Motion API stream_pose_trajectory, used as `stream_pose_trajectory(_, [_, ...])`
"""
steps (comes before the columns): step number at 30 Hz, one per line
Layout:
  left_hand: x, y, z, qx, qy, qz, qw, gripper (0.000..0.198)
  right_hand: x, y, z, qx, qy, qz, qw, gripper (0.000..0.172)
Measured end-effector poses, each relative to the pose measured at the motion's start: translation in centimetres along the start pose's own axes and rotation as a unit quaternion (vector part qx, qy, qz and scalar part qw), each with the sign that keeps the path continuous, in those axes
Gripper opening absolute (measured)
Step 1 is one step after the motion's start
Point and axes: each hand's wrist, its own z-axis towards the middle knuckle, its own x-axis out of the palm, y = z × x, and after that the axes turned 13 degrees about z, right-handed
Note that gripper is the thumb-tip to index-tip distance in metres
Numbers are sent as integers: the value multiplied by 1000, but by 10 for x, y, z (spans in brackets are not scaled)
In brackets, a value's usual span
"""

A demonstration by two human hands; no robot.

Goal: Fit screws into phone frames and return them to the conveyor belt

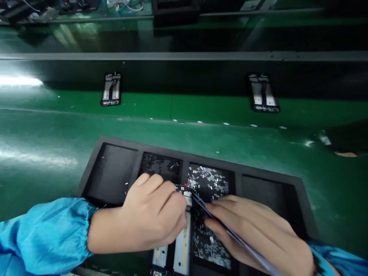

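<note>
My left hand (155, 211) is closed on an opened phone body (181, 249), which has pale metal plates and a dark strip down its middle. Its fingers cover much of the phone's upper left. Between the thumb and fingers of my right hand (253, 226) is a pair of bluish tweezers (238, 238). The tweezers' tips reach the top right corner of the phone, near a small red spot (186, 185). Both hands are over a black compartment tray (244, 168). Many tiny silvery pieces (211, 178) lie in its compartment beside the phone.
Two more opened phone bodies lie on the green surface beyond the tray, one at left (111, 90) and one at right (263, 94). A grey rail (172, 56) crosses behind them. Cables (129, 5) and a black box (175, 13) are at the far edge. A dark object (350, 138) is at right.
</note>
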Motion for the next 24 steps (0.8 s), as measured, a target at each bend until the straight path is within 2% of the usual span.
stream_pose_trajectory(5, [7,8,3,-54,33,-19,998,15,2,2,-14,-97,43,-68,992,16])
stream_pose_trajectory(8, [12,11,2,-35,63,-52,996,16,3,5,-14,-138,65,-87,984,14])
stream_pose_trajectory(11, [15,11,0,-9,83,-72,994,19,3,5,-11,-147,82,-85,982,13])
stream_pose_trajectory(24, [14,19,7,80,94,-64,990,17,0,-8,-10,-215,68,-101,969,12])
